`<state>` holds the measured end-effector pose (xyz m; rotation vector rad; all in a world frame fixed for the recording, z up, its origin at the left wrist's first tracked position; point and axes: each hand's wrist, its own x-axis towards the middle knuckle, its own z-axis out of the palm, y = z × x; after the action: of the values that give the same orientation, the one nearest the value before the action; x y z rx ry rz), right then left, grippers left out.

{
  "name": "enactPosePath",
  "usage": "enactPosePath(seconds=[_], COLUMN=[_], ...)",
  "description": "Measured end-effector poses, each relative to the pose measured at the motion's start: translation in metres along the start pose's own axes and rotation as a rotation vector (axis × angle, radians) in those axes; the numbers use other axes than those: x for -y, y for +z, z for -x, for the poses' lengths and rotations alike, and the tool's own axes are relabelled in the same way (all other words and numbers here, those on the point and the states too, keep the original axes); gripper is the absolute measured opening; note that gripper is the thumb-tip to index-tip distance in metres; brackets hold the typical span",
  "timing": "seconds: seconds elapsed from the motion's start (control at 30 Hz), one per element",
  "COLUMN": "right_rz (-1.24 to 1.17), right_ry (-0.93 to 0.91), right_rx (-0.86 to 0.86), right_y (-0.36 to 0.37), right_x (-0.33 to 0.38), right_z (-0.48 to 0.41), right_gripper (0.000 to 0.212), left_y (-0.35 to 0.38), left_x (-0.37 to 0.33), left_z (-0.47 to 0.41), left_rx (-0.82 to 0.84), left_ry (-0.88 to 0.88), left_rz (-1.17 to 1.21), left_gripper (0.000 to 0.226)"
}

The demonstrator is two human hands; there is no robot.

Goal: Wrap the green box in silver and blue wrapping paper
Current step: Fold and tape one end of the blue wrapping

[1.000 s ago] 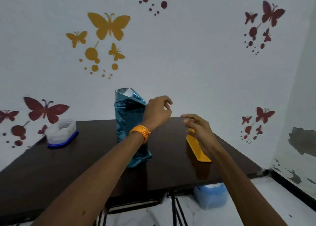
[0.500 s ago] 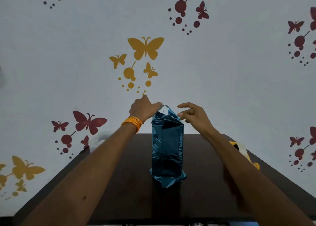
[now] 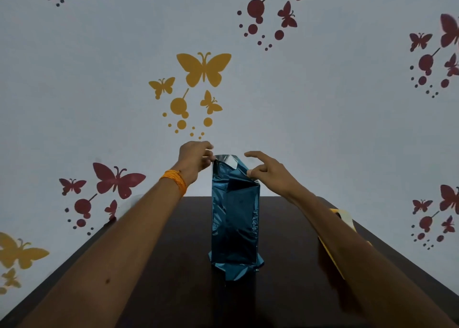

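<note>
A tall box covered in shiny blue wrapping paper [image 3: 234, 218] stands upright in the middle of the dark table [image 3: 173, 265]. None of the green box shows through the paper. The paper's silver inner side shows at its open top end. My left hand [image 3: 195, 157] pinches the top left edge of the paper. On the top right corner, my right hand [image 3: 267, 170] pinches the paper with thumb and fingers, index finger stretched out. A crumpled fold of paper sticks out at the foot of the box.
A yellow flat object [image 3: 341, 218] lies on the table at the right, partly hidden by my right forearm. A pale wall with butterfly stickers stands right behind the table.
Both hands went from the air beside the box to its top end. My right hand has since closed in and taken hold of the paper's top right corner. The view swung to centre the box.
</note>
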<state>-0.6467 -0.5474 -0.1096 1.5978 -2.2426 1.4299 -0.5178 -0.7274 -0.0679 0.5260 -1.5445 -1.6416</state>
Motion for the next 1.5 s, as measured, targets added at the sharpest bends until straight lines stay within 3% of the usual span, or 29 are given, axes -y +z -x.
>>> enactPosePath(seconds=[0.07, 0.2, 0.3, 0.4, 0.67, 0.77, 0.9, 0.97, 1.03, 1.23, 1.33, 1.4, 1.5], right_rz=[0.002, -0.066, -0.098, -0.105, -0.183, -0.217, -0.007, 0.18, 0.22, -0.248, -0.465, -0.468, -0.264], right_ry=[0.0, 0.042, 0.054, 0.076, 0.093, 0.08, 0.009, -0.018, 0.009, 0.238, 0.241, 0.21, 0.262], right_rx=[0.003, 0.006, -0.006, 0.016, 0.007, -0.015, -0.03, -0.048, -0.106, -0.222, -0.284, -0.348, -0.336], right_y=[0.002, 0.006, 0.007, 0.008, 0.007, 0.012, 0.026, 0.036, 0.043, 0.05, 0.043, 0.031, 0.016], right_x=[0.003, 0.0, -0.001, 0.001, 0.021, 0.034, 0.056, 0.066, 0.073, 0.067, 0.063, 0.06, 0.042], right_z=[-0.002, -0.004, -0.004, -0.006, -0.01, -0.006, -0.012, -0.021, -0.028, -0.027, -0.024, -0.021, -0.012], right_gripper=[0.043, 0.045, 0.05, 0.054, 0.039, 0.043, 0.066, 0.068, 0.065, 0.053, 0.045, 0.04, 0.046], left_y=[-0.007, -0.017, -0.014, -0.011, -0.013, -0.011, -0.008, -0.007, -0.006, -0.008, -0.012, -0.018, -0.026], left_x=[0.005, 0.021, 0.028, 0.041, 0.054, 0.054, 0.055, 0.057, 0.059, 0.063, 0.065, 0.068, 0.069], left_z=[-0.005, -0.009, -0.005, 0.001, 0.011, 0.011, 0.008, 0.008, 0.01, 0.01, 0.01, 0.008, 0.008], left_rx=[-0.058, -0.05, 0.059, 0.161, 0.185, 0.17, 0.126, 0.097, 0.076, 0.075, 0.047, 0.013, 0.017], left_ry=[-0.017, -0.051, -0.089, -0.032, 0.074, 0.099, 0.105, 0.093, 0.085, 0.126, 0.106, 0.082, 0.039], left_rz=[0.119, -0.06, -0.108, -0.16, -0.027, -0.009, 0.008, 0.021, 0.035, 0.008, 0.041, 0.028, -0.04], left_gripper=[0.006, 0.013, 0.011, 0.016, 0.01, 0.007, 0.011, 0.013, 0.016, 0.018, 0.015, 0.016, 0.016])
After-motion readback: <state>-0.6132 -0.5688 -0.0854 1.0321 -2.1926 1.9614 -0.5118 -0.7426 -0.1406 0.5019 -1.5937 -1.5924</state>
